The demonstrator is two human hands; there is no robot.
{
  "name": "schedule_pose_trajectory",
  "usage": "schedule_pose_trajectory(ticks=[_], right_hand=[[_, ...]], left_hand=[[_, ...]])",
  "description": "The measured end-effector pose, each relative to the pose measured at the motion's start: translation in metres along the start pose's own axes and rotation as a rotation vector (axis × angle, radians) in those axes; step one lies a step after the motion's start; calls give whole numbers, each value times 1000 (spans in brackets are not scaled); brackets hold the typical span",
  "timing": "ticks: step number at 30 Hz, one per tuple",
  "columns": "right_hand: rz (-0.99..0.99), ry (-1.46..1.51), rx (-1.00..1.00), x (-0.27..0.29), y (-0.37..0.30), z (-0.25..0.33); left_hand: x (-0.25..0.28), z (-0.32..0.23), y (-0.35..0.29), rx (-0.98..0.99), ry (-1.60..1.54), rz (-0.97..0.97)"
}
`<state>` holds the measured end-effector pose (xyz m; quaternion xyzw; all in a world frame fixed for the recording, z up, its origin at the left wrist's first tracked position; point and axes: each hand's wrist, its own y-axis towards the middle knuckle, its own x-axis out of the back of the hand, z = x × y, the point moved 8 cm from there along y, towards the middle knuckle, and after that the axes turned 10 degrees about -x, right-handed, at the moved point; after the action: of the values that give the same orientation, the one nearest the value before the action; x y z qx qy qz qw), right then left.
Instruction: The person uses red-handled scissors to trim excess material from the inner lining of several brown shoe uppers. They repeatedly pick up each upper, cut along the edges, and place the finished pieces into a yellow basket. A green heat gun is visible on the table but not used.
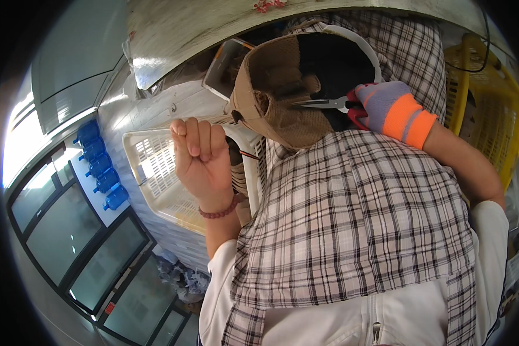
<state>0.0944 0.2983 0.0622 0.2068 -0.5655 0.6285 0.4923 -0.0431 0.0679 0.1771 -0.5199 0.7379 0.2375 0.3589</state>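
Note:
A brown textured cap (252,81) with a dark inside rests in my lap against the plaid apron (352,202). A white strip runs along its far right rim. My right hand (389,106), in a grey and orange knit glove, is closed round the red handles of a pair of scissors (328,104). Their blades point left, over the cap's inner band. My bare left hand (200,151) is raised left of the cap, apart from it, with fingers curled in and thumb pressed to them. Whatever it may pinch is too small to make out.
A white plastic basket (150,137) holding some items stands at the left, and a yellow basket (504,115) at the right. The pale table edge (179,49) curves across the far side. Blue water bottles (104,173) line the floor farther left. A dark cord (483,57) hangs at upper right.

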Motion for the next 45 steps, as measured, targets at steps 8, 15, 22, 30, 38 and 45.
schedule_pose_trajectory(ticks=[8, 15, 22, 30, 38, 45], right_hand=[[-452, -13, 189, 60, -13, 26], [-541, -133, 329, 74, -13, 60], [-325, 128, 145, 27, 9, 25], [-134, 187, 50, 13, 8, 18], [-93, 9, 70, 22, 5, 17], [34, -91, 13, 31, 16, 15]], left_hand=[[-27, 29, -30, 86, -217, 118], [-39, 28, -30, 46, -41, 187], [-28, -6, -17, -232, 147, 312], [169, 75, -38, 697, 164, -374], [136, 95, -16, 840, 408, 34], [152, 98, -15, 794, 494, 106]])
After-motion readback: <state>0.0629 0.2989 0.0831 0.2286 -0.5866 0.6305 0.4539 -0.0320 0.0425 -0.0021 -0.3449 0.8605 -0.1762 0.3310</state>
